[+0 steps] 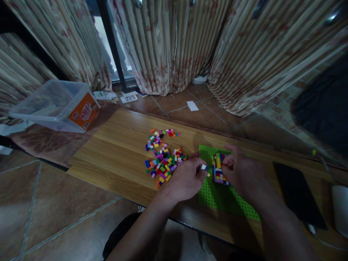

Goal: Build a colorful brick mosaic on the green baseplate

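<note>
My left hand hovers over the left edge of a green baseplate, its thumb and forefinger pinching a small white toy brick. A block of multicoloured toy bricks stands on the baseplate. My right hand is at the right side of this block, fingers bent inward against it; whether a brick lies between the fingertips is hidden. A small yellow brick shows just below my left fingertips. Left of my left hand, a loose pile of coloured bricks spreads over the wooden table.
A black tablet with a white cable lies right of the baseplate, near a white object. A clear plastic bin with an orange label stands at the far left. Curtains hang behind the wooden table; white paper lies on the floor.
</note>
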A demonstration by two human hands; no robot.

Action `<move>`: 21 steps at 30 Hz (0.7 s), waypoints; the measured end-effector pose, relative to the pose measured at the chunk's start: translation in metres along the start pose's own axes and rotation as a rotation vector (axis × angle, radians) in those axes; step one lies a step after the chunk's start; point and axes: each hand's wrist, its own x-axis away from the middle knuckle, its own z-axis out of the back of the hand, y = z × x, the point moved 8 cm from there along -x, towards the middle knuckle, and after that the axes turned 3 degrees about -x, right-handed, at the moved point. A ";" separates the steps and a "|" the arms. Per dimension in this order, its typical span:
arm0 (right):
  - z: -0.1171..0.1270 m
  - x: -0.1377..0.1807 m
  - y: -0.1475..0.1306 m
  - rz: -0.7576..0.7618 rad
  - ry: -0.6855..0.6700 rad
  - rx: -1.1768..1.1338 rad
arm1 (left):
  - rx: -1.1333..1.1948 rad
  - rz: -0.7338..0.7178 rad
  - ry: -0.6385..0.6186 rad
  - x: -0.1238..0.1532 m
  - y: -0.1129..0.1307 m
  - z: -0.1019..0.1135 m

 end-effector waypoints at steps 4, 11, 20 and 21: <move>0.001 -0.002 -0.003 -0.030 -0.037 0.037 | -0.025 0.012 -0.001 0.000 0.000 -0.001; -0.006 -0.010 -0.012 0.026 -0.229 0.167 | 0.014 -0.003 -0.026 -0.002 0.004 -0.008; 0.001 -0.008 0.007 0.125 -0.073 -0.103 | -0.013 0.015 -0.078 -0.004 0.006 -0.025; 0.001 -0.007 0.012 0.113 -0.071 -0.158 | -0.015 0.018 -0.079 -0.004 0.006 -0.026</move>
